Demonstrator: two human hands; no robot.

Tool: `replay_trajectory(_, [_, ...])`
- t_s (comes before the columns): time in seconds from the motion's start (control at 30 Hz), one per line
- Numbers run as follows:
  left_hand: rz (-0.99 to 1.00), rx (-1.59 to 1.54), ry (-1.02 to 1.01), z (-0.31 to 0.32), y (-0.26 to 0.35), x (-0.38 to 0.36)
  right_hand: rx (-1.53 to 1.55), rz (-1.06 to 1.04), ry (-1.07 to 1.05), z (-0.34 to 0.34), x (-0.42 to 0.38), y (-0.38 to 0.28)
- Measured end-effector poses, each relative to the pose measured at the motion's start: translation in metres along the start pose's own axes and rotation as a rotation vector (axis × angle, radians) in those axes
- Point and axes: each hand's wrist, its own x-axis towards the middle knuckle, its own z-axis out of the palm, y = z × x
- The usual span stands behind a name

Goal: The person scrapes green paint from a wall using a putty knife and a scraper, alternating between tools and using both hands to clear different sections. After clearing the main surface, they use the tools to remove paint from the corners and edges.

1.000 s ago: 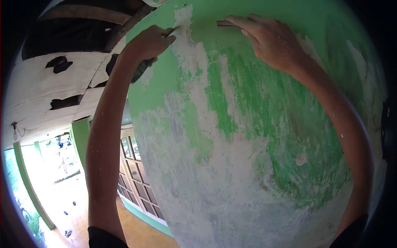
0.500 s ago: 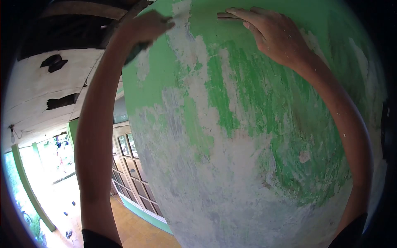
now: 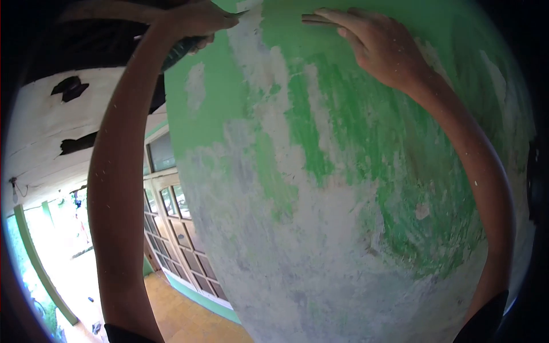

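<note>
High at the upper left, my left hand is closed around a dark-handled scraper, whose thin tip meets the wall just beyond my fingers. My right hand is raised at the top right, its fingers pressed together on a flat, narrow brownish piece against the wall. The wall bulges through the lens. Green paint covers its upper part, with grey-white bare patches and streaks below and between my hands.
Left of the wall stand glass-paned wooden doors above a yellowish tiled floor. A white ceiling with dark holes, a hanging bulb and a green post lie farther left.
My left hand and forearm have shifted left and slightly up, with the scraper. My right hand stays almost where it was, still holding the flat piece.
</note>
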Motion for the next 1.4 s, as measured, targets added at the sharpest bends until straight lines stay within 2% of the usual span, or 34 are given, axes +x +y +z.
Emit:
replay_trajectory(0.07, [-0.017, 0.233, 0.147, 0.033, 0.011, -0.025, 0.02, 0.005, 0.005, 0.002, 0.001, -0.002])
replay_trajectory(0.1, [0.124, 0.184, 0.276, 0.049, -0.007, -0.019, 0.015, 0.014, 0.011, -0.001, 0.002, 0.0])
replay_trajectory(0.13, [0.132, 0.182, 0.29, 0.043, -0.002, -0.016, 0.0, 0.01, 0.018, -0.004, 0.003, 0.002])
replay_trajectory(0.2, [0.082, 0.246, 0.213, 0.026, 0.006, -0.005, 0.01, 0.011, -0.005, -0.005, 0.003, -0.001])
replay_trajectory(0.23, [-0.083, 0.213, 0.155, 0.015, 0.016, 0.007, 0.009, 0.014, -0.006, -0.005, 0.002, -0.002])
replay_trajectory(0.33, [-0.023, 0.216, 0.151, 0.017, 0.014, 0.0, -0.018, 0.066, -0.041, -0.01, -0.001, -0.001])
replay_trajectory(0.37, [0.1, 0.283, 0.205, 0.032, 0.01, -0.012, -0.023, 0.058, -0.042, -0.012, -0.002, -0.002])
replay_trajectory(0.4, [0.116, 0.173, 0.269, 0.049, 0.007, -0.02, -0.029, 0.051, -0.036, -0.013, -0.003, -0.003])
replay_trajectory(0.47, [-0.018, 0.173, 0.173, 0.03, 0.023, -0.028, -0.03, 0.047, -0.024, -0.011, -0.004, 0.002])
replay_trajectory(0.6, [-0.077, 0.218, 0.09, 0.017, 0.015, 0.001, -0.023, 0.11, -0.062, -0.015, -0.001, -0.008])
replay_trajectory(0.67, [0.112, 0.143, 0.151, 0.032, 0.004, -0.016, -0.038, 0.07, -0.05, -0.013, 0.0, -0.004])
replay_trajectory(0.7, [0.177, 0.167, 0.251, 0.041, 0.003, -0.024, -0.059, 0.035, -0.035, -0.014, 0.0, -0.002])
replay_trajectory(0.73, [0.182, 0.164, 0.261, 0.032, 0.003, -0.012, -0.069, 0.032, -0.031, -0.015, 0.002, -0.004])
replay_trajectory(0.8, [-0.058, 0.208, 0.134, 0.005, 0.011, 0.023, -0.095, 0.036, -0.026, -0.017, 0.004, -0.004])
replay_trajectory(0.87, [-0.051, 0.232, 0.09, 0.014, 0.004, 0.012, -0.085, 0.076, -0.038, -0.019, 0.003, -0.004])
replay_trajectory(0.93, [0.104, 0.131, 0.181, 0.038, -0.002, -0.014, -0.079, 0.113, -0.033, -0.02, 0.004, -0.003])
replay_trajectory(0.97, [0.115, 0.032, 0.297, 0.05, 0.007, -0.035, -0.065, 0.095, -0.027, -0.02, 0.004, -0.004])
replay_trajectory(1.03, [0.087, 0.035, 0.291, 0.038, 0.008, -0.01, -0.06, 0.079, -0.017, -0.021, 0.004, -0.001])
replay_trajectory(1.1, [0.009, 0.096, 0.221, 0.018, 0.01, 0.024, -0.05, 0.17, -0.092, -0.02, 0.003, 0.001])
replay_trajectory(1.2, [0.021, 0.22, 0.128, -0.005, 0.004, 0.042, -0.093, 0.127, -0.035, -0.013, -0.003, 0.007])
replay_trajectory(1.23, [0.129, 0.196, 0.104, 0.002, -0.004, 0.037, -0.085, 0.123, -0.035, -0.011, -0.002, 0.006])
replay_trajectory(1.27, [0.126, 0.199, 0.107, 0.013, -0.005, 0.028, -0.066, 0.089, 0.006, -0.012, -0.002, 0.006])
replay_trajectory(1.33, [0.125, 0.101, 0.302, 0.031, -0.001, 0.016, -0.057, 0.057, 0.055, -0.014, -0.003, 0.009])
replay_trajectory(1.4, [0.067, 0.093, 0.296, 0.01, 0.005, 0.046, -0.068, 0.046, 0.049, -0.014, -0.003, 0.011])
